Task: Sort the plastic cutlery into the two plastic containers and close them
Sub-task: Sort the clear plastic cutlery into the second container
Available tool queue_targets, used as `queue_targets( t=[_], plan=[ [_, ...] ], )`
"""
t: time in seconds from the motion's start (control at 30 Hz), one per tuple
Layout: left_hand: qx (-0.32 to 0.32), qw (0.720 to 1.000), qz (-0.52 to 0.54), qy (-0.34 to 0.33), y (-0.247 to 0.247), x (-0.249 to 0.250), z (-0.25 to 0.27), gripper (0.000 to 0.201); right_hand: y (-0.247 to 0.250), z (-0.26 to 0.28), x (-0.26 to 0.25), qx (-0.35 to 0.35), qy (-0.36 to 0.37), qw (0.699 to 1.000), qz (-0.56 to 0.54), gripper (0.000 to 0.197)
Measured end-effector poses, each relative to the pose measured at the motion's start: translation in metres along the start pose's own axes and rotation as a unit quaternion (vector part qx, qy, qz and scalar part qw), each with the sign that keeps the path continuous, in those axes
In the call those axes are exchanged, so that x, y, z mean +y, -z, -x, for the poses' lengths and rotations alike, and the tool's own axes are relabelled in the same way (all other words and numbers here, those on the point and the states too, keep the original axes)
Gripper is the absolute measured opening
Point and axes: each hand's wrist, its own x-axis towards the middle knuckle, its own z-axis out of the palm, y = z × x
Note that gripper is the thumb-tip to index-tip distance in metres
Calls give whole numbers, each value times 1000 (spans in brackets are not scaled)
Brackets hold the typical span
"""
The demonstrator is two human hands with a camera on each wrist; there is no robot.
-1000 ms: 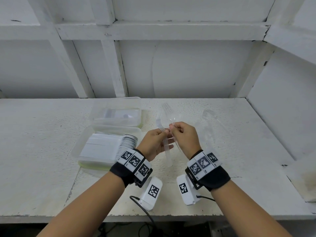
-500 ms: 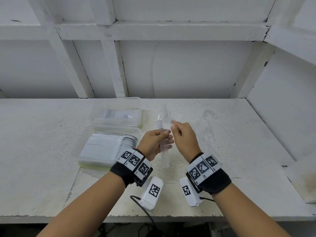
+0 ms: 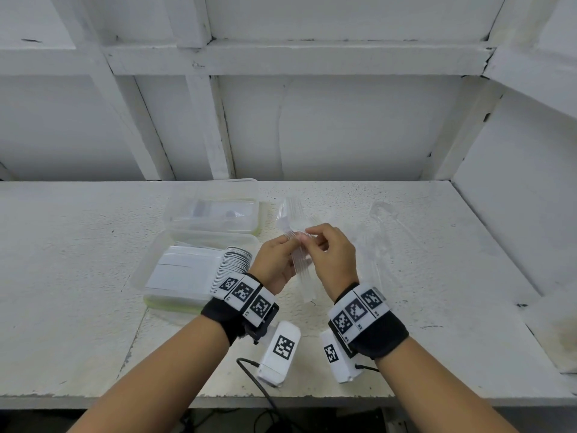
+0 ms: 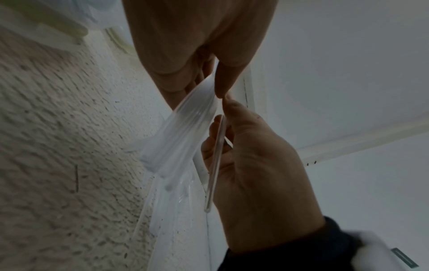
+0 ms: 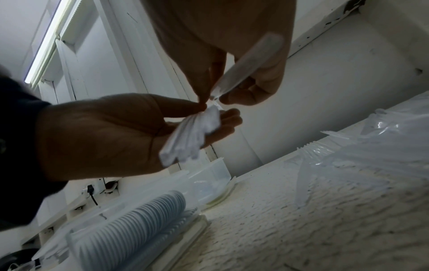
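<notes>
The left hand (image 3: 276, 260) grips a bundle of clear forks (image 3: 301, 267); right hand (image 3: 334, 257) fingers (image 3: 312, 234) pinch one fork (image 5: 250, 62) beside the bundle.

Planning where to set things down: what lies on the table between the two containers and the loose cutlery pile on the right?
Bare tabletop; the hands hover above it, head view.

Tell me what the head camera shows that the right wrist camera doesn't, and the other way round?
Only the head view shows both forearms with their patterned wristbands, and the whole white table with wall beams behind. Only the right wrist view shows, from below and close up, the ribbed row of stacked cutlery in the near container, and a wall socket. Both show the left hand and right hand meeting over a bundle of clear cutlery, the far container, and loose clear cutlery on the table.
</notes>
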Motion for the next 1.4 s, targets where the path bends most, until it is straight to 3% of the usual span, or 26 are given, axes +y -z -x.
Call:
queue_targets(
  t=[0.17, 0.43, 0.8, 0.97, 1.2, 1.4],
  plan=[
    [-16, 999, 37, 16, 3, 0, 3, 32, -3, -1, 0, -17, -1, 1000, 5, 13],
    [-47, 998, 34, 33, 7, 2, 7, 30, -7, 5, 3, -16, 27, 998, 62, 11],
    [-45, 997, 1, 58, 13, 1, 7, 25, 1, 3, 0, -108, 10, 990, 91, 15],
    [-47, 998, -19, 36, 11, 6, 4, 27, 8, 2, -3, -97, -73, 991, -54, 21],
    [-83, 996, -31, 25, 9, 8, 5, 25, 6, 5, 1, -94, -2, 995, -17, 26],
    [-98, 994, -7, 45, 6, 9, 4, 23, 2, 4, 10, -69, 4, 997, 24, 28]
  ],
)
